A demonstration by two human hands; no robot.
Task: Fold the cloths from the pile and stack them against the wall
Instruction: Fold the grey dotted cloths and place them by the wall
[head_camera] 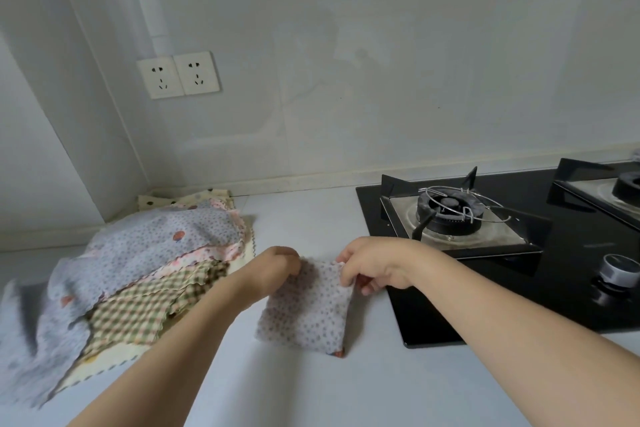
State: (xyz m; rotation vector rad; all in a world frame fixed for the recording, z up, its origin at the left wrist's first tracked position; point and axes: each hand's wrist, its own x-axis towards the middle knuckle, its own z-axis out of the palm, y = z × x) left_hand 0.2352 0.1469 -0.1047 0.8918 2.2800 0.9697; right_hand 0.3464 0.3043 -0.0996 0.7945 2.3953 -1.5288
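The cloth (pixel 308 308) you pinch with your left hand (pixel 273 267) and right hand (pixel 374 267) is thin, matt, dotted fabric with a soft, limp look. The pile (pixel 138 274) beside it is the same matt fabric with pinked, zigzag edges, on a smooth matt worktop (pixel 311 385). Your hob (pixel 519 302) is glossy black glass with a brushed steel tray (pixel 502 236), a wire ring (pixel 460 201) and a shiny knob (pixel 620 272).

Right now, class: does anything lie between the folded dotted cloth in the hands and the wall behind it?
Nothing visible does. Both the left hand and right hand pinch the folded cloth; bare counter runs to the wall. The pile lies left, the stove right.
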